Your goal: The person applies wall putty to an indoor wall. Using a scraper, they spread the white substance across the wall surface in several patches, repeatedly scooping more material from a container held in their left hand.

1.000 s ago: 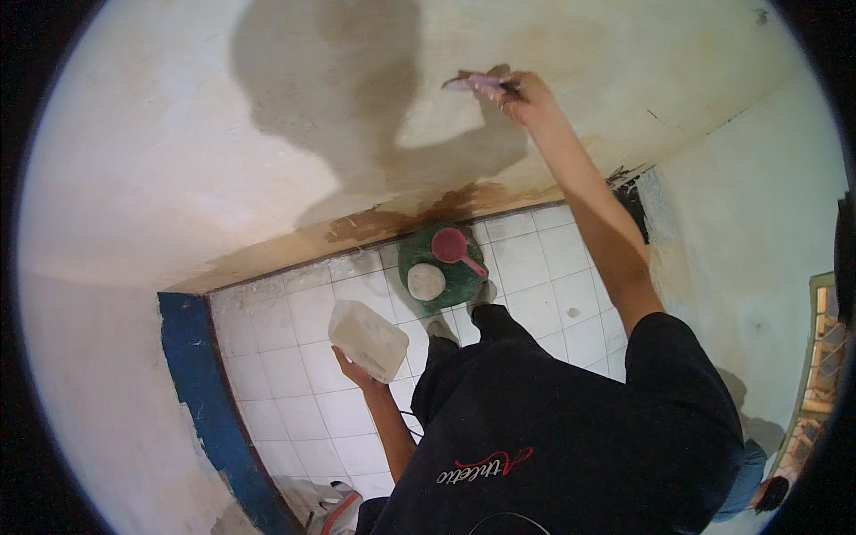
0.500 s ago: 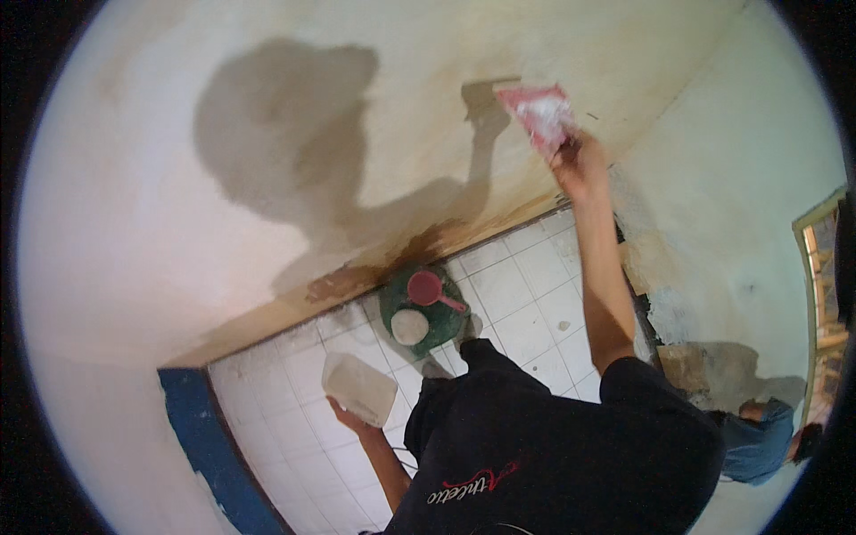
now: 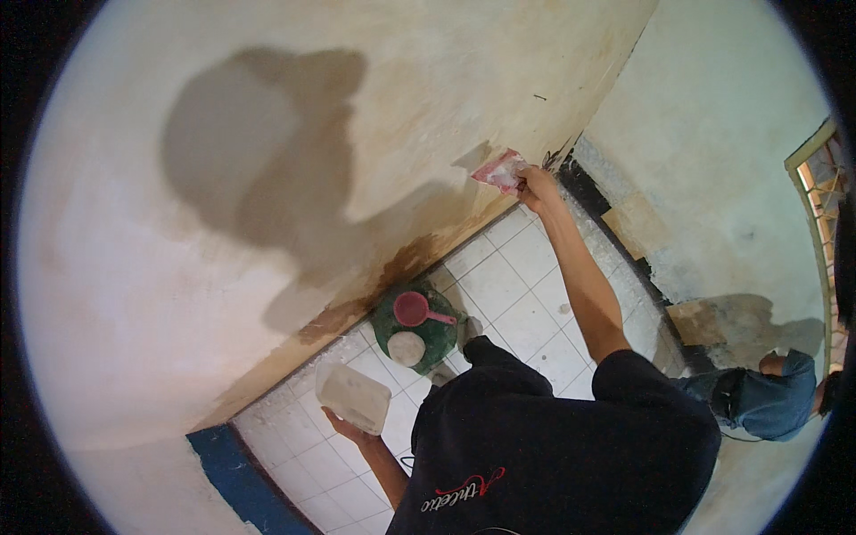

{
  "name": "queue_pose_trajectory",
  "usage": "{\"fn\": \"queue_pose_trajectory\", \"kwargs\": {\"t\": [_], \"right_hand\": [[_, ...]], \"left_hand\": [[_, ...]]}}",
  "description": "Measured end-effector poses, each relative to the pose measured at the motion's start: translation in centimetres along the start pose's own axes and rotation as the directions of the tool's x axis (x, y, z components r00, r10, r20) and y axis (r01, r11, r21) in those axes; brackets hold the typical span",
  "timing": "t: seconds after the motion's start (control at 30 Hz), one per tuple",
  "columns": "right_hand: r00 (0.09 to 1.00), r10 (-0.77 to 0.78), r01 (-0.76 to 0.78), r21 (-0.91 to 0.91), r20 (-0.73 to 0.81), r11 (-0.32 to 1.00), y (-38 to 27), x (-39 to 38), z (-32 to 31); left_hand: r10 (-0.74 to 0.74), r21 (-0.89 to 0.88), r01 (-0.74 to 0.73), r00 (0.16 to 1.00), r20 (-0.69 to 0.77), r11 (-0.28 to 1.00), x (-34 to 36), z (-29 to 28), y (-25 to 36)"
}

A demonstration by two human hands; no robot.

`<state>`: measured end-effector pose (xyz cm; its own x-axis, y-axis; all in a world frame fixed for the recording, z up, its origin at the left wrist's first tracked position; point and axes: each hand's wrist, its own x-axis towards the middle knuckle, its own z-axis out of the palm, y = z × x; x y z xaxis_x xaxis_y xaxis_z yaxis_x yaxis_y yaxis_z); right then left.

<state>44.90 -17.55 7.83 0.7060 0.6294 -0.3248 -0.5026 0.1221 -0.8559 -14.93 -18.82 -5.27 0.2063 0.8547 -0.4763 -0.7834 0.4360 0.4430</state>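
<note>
Pink spreader (image 3: 497,171) lower than before, right hand (image 3: 537,189) gripping it, left hand (image 3: 351,430) clasping whitish tub (image 3: 357,395)

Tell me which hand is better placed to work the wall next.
Probably the right hand: it holds the pink flat tool close to the wall. The left hand is occupied with the pale tub, held over the floor tiles.

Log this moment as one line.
left hand: holds pale container; right hand: holds flat pink tool near wall; floor: round green stand bearing pink dipper; right side: co-worker in blue
</note>
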Motion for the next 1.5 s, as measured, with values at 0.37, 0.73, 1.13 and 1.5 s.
{"fn": "queue_pose_trajectory", "kwargs": {"t": [0.37,0.73,1.13,1.5], "right_hand": [[0.992,0.004,0.016,-0.161,0.126,0.987,-7.5,4.7,13.5],[0.866,-0.448,0.447,0.055,0.223,0.893,-16.1,-20.2,12.6],[0.833,-0.431,0.551,-0.454,0.346,0.701,5.5,-42.9,13.6],[0.766,-0.412,0.458,-0.869,0.493,-0.189,3.5,-36.4,15.7]], "left_hand": [[-0.002,0.009,0.001,1.0,0.028,1.0,0.7,-0.9,-1.4],[-0.161,-0.055,0.173,0.972,0.171,0.983,0.4,5.3,-1.1],[-0.216,-0.04,0.274,0.833,0.509,0.961,-5.9,11.0,1.7],[-0.337,0.089,0.332,0.839,0.427,0.939,-4.3,18.7,-6.6]]}}
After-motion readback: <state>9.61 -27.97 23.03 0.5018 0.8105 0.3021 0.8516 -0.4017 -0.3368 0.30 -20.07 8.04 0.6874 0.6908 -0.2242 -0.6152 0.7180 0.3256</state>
